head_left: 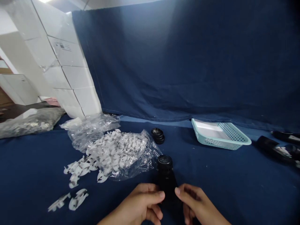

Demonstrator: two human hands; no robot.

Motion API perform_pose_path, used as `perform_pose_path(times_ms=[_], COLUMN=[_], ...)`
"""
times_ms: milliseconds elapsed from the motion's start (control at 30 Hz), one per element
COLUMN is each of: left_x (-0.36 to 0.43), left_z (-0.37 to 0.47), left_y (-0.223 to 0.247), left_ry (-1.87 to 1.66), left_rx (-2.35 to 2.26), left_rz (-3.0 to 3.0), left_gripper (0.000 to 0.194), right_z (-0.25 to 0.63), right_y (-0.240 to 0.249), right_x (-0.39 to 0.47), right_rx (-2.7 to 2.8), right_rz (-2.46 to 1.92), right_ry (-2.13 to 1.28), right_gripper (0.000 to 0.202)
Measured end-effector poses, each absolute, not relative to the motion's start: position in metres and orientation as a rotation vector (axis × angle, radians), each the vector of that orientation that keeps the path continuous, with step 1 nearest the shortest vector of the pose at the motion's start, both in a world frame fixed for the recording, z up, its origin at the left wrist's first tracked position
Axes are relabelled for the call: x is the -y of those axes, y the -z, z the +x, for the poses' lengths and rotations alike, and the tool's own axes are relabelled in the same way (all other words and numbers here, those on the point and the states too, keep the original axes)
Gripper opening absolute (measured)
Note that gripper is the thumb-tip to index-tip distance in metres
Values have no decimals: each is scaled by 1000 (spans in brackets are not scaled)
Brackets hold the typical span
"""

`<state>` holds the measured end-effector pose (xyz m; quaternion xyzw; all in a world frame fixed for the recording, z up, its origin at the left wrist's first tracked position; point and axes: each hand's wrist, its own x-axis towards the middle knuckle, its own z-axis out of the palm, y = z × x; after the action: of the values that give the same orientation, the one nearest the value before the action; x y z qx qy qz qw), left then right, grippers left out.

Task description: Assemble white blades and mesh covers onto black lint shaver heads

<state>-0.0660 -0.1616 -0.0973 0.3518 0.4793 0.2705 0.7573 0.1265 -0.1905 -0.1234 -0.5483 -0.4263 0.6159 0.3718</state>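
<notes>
A black cylindrical object with a round, ridged cap stands on the dark blue cloth at the lower middle. My left hand is at its left side, fingers curled but apart, with nothing visible in them. On its right side my right hand has its thumb tip close against the black object; its fingers are bent and parted. The object's lower part is dark and hard to make out between the hands. Just beyond it lies a small stack of black round caps. Many white plastic pieces spill from a clear bag to the left.
A light-blue perforated basket with white sheets sits at the right rear. Black items lie at the far right. Two white pieces rest at the lower left. White boxes and a blue curtain stand behind.
</notes>
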Motion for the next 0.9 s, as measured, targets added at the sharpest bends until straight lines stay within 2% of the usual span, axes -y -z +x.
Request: perform_pose_path(times_ms=[633,900], left_x=[163,164], left_z=[-67,-68], left_y=[97,102], left_ry=[-584,-613], left_rx=[-877,-902], left_rz=[1277,1279], left_gripper=[30,37], right_z=[126,126], right_y=[135,149], right_x=[199,198], right_rx=[1298,1334], right_rz=[-1211,-1182], right_ry=[-1438,-1374], right_gripper=[41,36])
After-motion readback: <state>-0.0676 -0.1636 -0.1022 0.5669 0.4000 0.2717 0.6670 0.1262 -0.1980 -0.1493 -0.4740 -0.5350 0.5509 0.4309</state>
